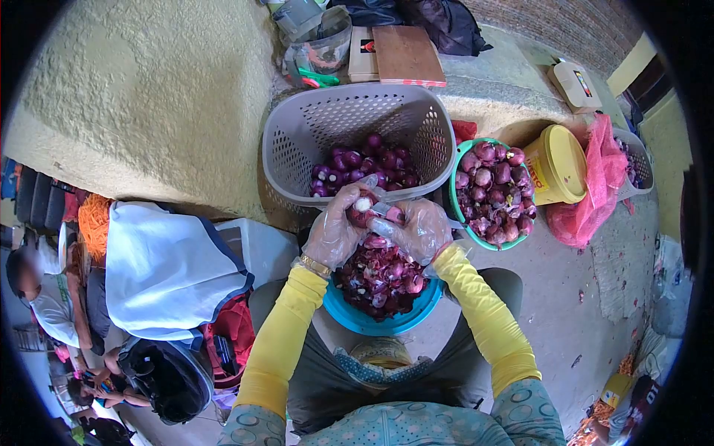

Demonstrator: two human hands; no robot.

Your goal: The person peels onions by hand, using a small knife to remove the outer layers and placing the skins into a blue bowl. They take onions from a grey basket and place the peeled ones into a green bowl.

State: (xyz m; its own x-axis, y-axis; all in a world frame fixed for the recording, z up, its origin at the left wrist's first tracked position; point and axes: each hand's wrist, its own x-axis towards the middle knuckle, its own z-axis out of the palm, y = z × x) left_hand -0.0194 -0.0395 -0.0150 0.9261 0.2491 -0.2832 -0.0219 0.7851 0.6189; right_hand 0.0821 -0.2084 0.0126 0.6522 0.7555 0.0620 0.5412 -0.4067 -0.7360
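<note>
My left hand (336,229), in a clear plastic glove, has its fingers wrapped round a red onion (361,213) with a pale cut end turned up. Close beside it, my right hand (418,232), gloved the same way, is closed with a purplish piece of onion skin (396,215) at its fingertips; whether a blade is also in that hand I cannot make out. Beneath both hands a blue basin (387,325) holds loose skins and some onions. Just beyond them stands a grey perforated basket (297,141) with shiny peeled red onions (364,165) in it.
A green basket (455,195) of unpeeled onions stands to the right, then a yellow bucket (559,165) and a pink mesh bag (595,186). Green-handled scissors (318,79) lie on the ledge behind. A cloth-covered container (167,267) stands left; people sit farther left.
</note>
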